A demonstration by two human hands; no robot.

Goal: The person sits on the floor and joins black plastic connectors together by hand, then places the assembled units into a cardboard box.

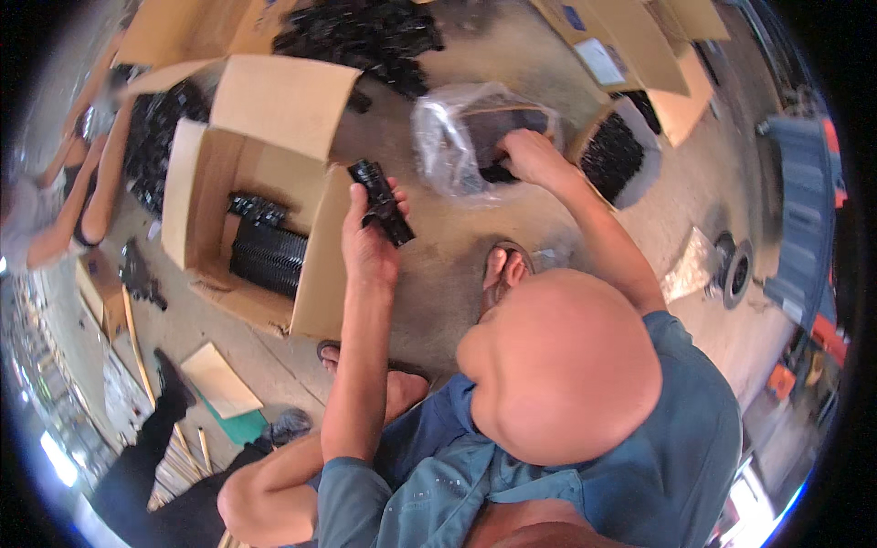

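A brown concrete floor (443,251) is spreading across the frame, its far parts curving into the dark fisheye rim. At the left edge another person (108,187) is sitting, blurred and partly cut off. Left of centre an open carton (320,260) is standing, its walls partly hiding the stacked black pieces (267,258) inside. Below centre, a raised knee (575,365) is blocking the view of the floor. A ribbed blue-grey object (797,219) is standing at the right edge. At upper centre a clear plastic bag (438,146) is glinting, making its dark contents hard to make out. The right hand (530,157) is angling downward at the bag, its fingertips hidden, so I cannot tell whether they are pinching anything. Near the centre the left hand (371,247) is gripping a black part (380,203), which is tilting; the thumb is pressing its left side and the fingers are curling around its right.
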